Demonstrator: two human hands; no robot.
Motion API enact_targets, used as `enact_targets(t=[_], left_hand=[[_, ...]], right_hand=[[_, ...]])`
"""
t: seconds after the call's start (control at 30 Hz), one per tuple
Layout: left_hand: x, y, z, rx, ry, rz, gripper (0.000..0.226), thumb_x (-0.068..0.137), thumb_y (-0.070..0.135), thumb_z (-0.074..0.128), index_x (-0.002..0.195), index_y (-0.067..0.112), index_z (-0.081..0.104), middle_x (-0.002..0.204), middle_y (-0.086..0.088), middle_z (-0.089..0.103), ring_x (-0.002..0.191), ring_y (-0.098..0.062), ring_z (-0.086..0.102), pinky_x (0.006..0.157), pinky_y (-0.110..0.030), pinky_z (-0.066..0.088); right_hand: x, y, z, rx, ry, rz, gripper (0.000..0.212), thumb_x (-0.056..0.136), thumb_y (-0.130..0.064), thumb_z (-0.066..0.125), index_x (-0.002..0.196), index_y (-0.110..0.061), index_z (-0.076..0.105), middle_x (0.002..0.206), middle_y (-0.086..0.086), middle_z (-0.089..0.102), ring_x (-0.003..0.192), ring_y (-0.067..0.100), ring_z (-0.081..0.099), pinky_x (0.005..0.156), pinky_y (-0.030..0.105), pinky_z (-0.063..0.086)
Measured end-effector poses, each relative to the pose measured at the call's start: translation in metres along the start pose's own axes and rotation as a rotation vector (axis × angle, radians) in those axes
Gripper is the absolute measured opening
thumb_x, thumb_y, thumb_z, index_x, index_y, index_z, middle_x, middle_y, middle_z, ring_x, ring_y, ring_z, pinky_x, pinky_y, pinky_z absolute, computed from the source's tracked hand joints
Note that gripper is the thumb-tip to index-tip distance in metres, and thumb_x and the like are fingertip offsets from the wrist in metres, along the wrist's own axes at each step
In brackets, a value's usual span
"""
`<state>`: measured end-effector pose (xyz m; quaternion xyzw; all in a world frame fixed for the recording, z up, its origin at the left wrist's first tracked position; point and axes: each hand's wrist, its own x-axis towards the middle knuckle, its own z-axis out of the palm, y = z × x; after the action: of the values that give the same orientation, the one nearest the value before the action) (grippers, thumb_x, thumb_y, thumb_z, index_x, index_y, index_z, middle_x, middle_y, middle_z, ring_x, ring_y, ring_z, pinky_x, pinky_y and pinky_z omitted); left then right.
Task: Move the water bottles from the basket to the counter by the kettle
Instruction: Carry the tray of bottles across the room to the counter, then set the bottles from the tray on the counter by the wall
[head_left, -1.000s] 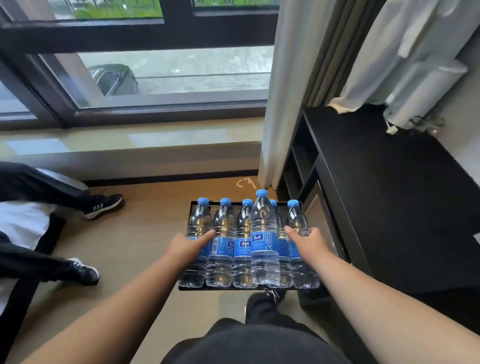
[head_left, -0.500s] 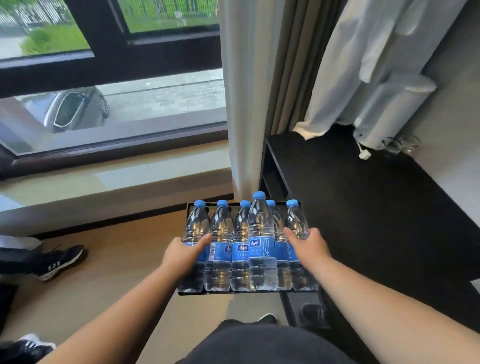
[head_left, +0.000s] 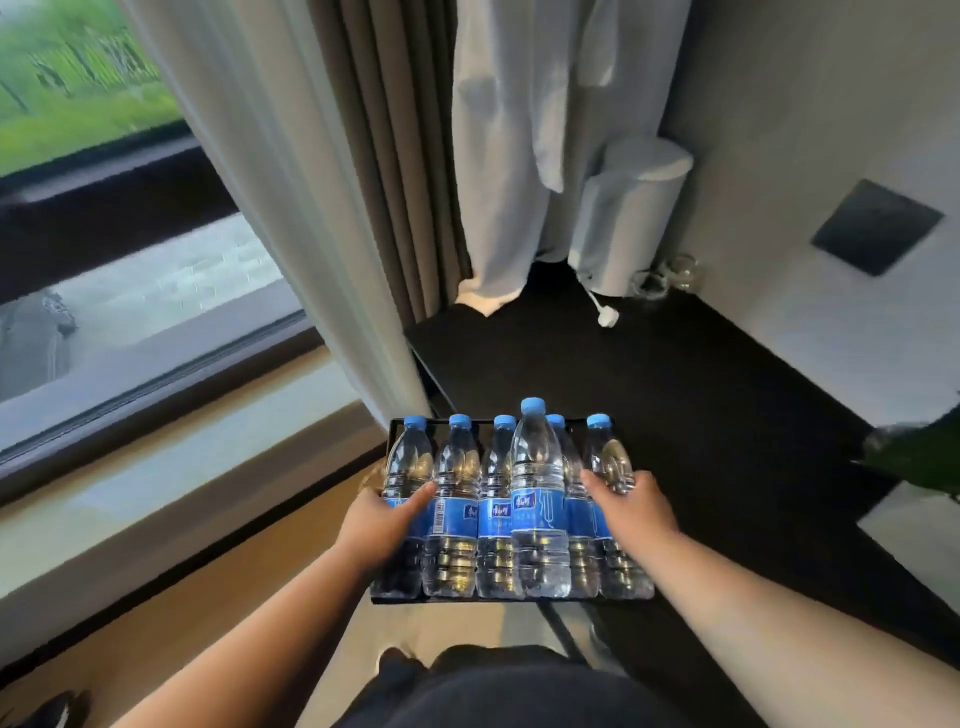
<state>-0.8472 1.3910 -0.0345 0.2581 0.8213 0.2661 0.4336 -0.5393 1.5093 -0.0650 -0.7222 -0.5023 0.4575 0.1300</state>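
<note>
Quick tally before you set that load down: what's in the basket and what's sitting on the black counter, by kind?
Water bottles with blue caps, in the basket: 6, the tallest standing in front
White kettle on the counter: 1
Clear glasses beside the kettle: 2, as far as the blur allows
White plug: 1
Total: 10

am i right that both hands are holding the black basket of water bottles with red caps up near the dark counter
Not quite: the caps are blue, not red, as the head view shows. The left hand and right hand do hold the black basket of water bottles near the dark counter.
</note>
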Motion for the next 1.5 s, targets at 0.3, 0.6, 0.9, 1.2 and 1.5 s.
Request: enact_targets(t=[0.3, 0.6, 0.9, 1.2, 1.5], left_hand=[[0.072, 0.082, 0.051, 0.211, -0.222, 0.223, 0.075, 0.056, 0.084, 0.073, 0.102, 0.025, 0.063, 0.091, 0.002, 0.075, 0.079, -0.015, 0.074, 0.063, -0.030, 0.056], [0.144, 0.151, 0.091, 0.460, -0.489, 0.407, 0.050, 0.074, 0.065, 0.080, 0.094, 0.021, 0.072, 0.081, 0.005, 0.079, 0.074, -0.013, 0.076, 0.075, -0.038, 0.062], [0.179, 0.195, 0.118, 0.747, -0.619, 0.670, 0.055, 0.083, 0.070, 0.067, 0.097, 0.017, 0.076, 0.089, -0.003, 0.077, 0.084, -0.023, 0.072, 0.077, -0.036, 0.056], [0.175, 0.197, 0.126, 0.865, -0.460, 0.783, 0.070, 0.074, 0.080, 0.060, 0.068, 0.010, 0.061, 0.067, -0.009, 0.068, 0.067, -0.028, 0.071, 0.057, -0.030, 0.051], [0.182, 0.197, 0.119, 0.955, -0.465, 0.878, 0.078, 0.079, 0.079, 0.060, 0.105, 0.006, 0.058, 0.097, -0.012, 0.067, 0.086, -0.028, 0.068, 0.070, -0.036, 0.056]], right_hand=[[-0.008, 0.040, -0.026, 0.183, 0.230, 0.244, 0.084, 0.081, -0.077, 0.066, 0.134, -0.015, 0.046, 0.105, 0.002, 0.063, 0.085, 0.020, 0.065, 0.063, 0.032, 0.049], [-0.029, 0.045, -0.010, 0.437, 0.429, 0.442, 0.062, 0.081, -0.075, 0.068, 0.108, -0.023, 0.048, 0.094, -0.001, 0.066, 0.076, 0.016, 0.067, 0.054, 0.029, 0.045], [-0.034, 0.029, 0.021, 0.594, 0.699, 0.558, 0.054, 0.082, -0.064, 0.074, 0.112, -0.021, 0.062, 0.096, -0.006, 0.069, 0.078, 0.007, 0.061, 0.057, 0.023, 0.040], [-0.037, 0.029, 0.011, 0.454, 0.548, 0.635, 0.069, 0.086, -0.067, 0.067, 0.130, -0.013, 0.059, 0.118, 0.011, 0.067, 0.099, 0.028, 0.066, 0.079, 0.035, 0.050], [-0.046, 0.026, 0.005, 0.363, 0.540, 0.721, 0.059, 0.090, -0.064, 0.063, 0.118, -0.012, 0.064, 0.115, 0.017, 0.067, 0.104, 0.034, 0.065, 0.097, 0.049, 0.053]])
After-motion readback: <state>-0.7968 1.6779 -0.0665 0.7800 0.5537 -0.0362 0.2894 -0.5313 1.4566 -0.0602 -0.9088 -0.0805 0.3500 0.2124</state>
